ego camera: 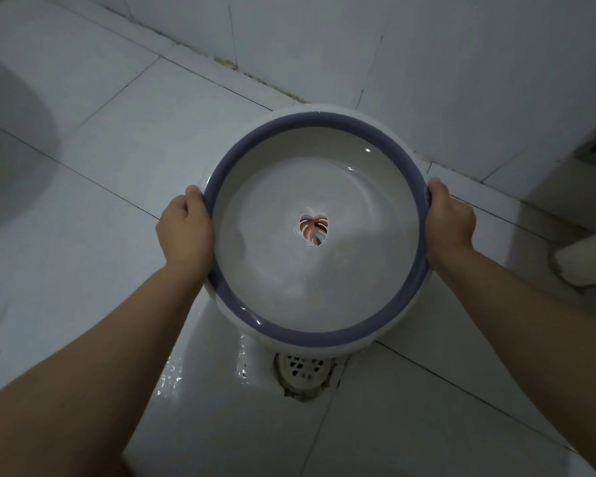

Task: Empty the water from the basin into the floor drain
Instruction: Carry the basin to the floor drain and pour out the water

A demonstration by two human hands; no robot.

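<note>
A round white basin (234, 166) with a purple rim holds clear water, and a leaf sticker shows at its bottom. My left hand (186, 228) grips the rim on the left side. My right hand (449, 218) grips the rim on the right side. The basin is held roughly level above the white tiled floor. A white plastic floor drain (303, 371) lies just below the basin's near edge, partly covered by it. The tile to the left of the drain is wet and glistening.
White tiled walls (427, 63) meet the floor right behind the basin. A white fixture (11, 149) curves in at the far left. At the right edge, a white pipe or fixture base (585, 263) sits on the floor.
</note>
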